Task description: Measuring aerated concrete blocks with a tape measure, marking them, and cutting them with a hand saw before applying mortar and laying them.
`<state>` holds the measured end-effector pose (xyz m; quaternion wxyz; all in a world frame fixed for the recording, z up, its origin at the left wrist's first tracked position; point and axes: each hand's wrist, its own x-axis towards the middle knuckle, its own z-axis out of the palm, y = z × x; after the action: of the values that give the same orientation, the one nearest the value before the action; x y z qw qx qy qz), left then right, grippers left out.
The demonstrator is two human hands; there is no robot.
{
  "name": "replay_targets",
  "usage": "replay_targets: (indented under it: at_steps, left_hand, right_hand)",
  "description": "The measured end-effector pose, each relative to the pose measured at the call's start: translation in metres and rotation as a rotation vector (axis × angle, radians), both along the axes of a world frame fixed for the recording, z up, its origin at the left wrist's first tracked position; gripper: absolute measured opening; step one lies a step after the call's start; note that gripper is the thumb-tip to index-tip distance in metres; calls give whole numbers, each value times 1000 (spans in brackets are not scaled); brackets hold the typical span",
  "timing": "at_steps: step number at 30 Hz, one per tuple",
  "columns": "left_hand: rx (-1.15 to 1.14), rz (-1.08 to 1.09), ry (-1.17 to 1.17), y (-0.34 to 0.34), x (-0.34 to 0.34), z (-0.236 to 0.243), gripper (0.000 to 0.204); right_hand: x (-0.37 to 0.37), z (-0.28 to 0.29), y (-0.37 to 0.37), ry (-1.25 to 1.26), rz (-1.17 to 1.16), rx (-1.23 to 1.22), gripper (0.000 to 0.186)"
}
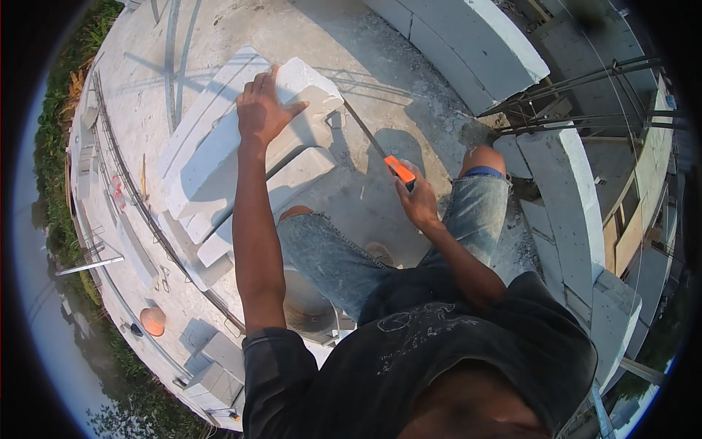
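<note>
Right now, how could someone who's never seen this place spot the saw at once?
Find the pale blocks above and left of centre, under the left hand. To their right, the right hand grips the saw, its thin blade slanting up toward the blocks. Its bright orange-and-black handle sets it apart from the pale blocks beside it.

Upper left of center, left hand [265, 113] spread on white block [306, 79]. Center, right hand [420, 203] grips orange-handled saw [399, 170], blade reaching block's right end. Curved block wall [468, 47] upper right.
</note>
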<state>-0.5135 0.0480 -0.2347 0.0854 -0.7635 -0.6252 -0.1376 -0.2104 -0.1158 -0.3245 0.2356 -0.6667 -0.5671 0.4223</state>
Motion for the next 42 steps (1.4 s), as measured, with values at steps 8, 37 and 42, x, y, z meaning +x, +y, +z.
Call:
replay_targets:
  at_steps: [8,37,42]
  left_hand:
    - [37,98,-21,-62,57,-3,87]
    - [-172,1115,-1547,-310,-195,-98,91]
    - [193,944,-1445,-250,-217,13,97]
  right_hand:
    - [-5,-61,42,-115,185,26,68]
    - [-93,56,98,809,276,-331,95]
    - [-111,88,170,552,505,-174,88]
